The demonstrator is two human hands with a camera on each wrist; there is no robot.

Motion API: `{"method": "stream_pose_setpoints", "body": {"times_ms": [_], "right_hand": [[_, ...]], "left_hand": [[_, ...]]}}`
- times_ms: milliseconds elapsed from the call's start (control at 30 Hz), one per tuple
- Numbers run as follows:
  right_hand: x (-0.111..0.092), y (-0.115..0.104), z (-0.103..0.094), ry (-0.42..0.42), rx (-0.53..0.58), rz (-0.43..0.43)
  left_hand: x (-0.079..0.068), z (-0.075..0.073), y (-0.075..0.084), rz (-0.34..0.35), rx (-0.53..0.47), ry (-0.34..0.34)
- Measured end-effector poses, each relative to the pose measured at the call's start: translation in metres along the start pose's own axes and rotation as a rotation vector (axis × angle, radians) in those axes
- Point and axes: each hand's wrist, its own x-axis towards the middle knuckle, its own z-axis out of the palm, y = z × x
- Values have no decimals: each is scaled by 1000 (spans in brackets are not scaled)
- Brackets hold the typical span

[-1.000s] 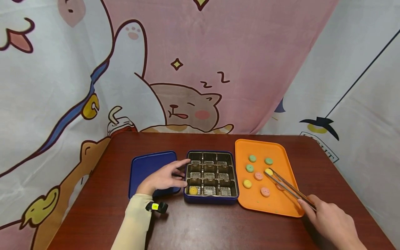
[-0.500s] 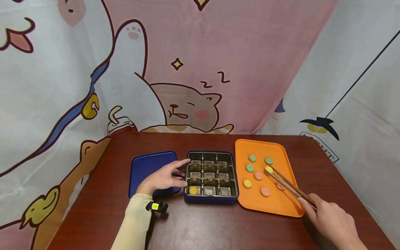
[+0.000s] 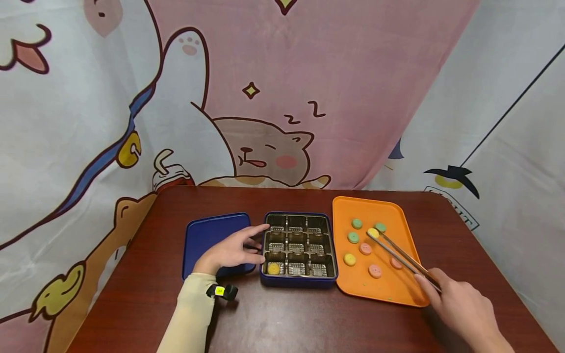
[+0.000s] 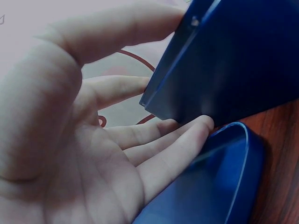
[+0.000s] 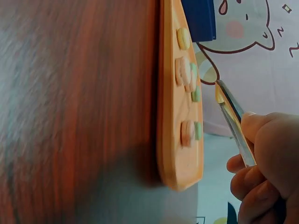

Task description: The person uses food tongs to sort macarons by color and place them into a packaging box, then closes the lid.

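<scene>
My right hand point(image 3: 461, 305) grips metal tongs point(image 3: 403, 261). Between their tips is a yellow macaron point(image 3: 372, 233), and the right wrist view has it raised off the orange tray point(image 3: 364, 207). Several green, pink and yellow macarons lie on that tray, one being a pink macaron point(image 3: 374, 271). To the tray's left stands a dark blue box point(image 3: 300, 282) with a gold divided insert. A yellow macaron point(image 3: 273, 268) sits in its near left compartment. My left hand point(image 3: 229, 252) rests its thumb and fingertips against the box's left side, fingers fairly straight.
A blue lid point(image 3: 205, 240) lies left of the box, partly beneath my left hand. All of this is on a dark reddish wooden table point(image 3: 273, 318). A cartoon-printed cloth point(image 3: 353, 98) hangs behind the table's far edge.
The tongs have taken the yellow macaron off the tray and moved it slightly left and up. My right hand shifted left with them. The left hand stays on the box.
</scene>
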Motion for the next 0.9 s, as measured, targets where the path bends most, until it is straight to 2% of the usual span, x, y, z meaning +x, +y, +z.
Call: {"method": "stream_pose_setpoints", "body": {"times_ms": [500, 900], "right_hand": [[-1, -34, -2, 85, 5, -63], [4, -63, -1, 201, 23, -180]], "left_hand": [[1, 0, -1, 1, -7, 0], [1, -1, 0, 4, -1, -1]]}}
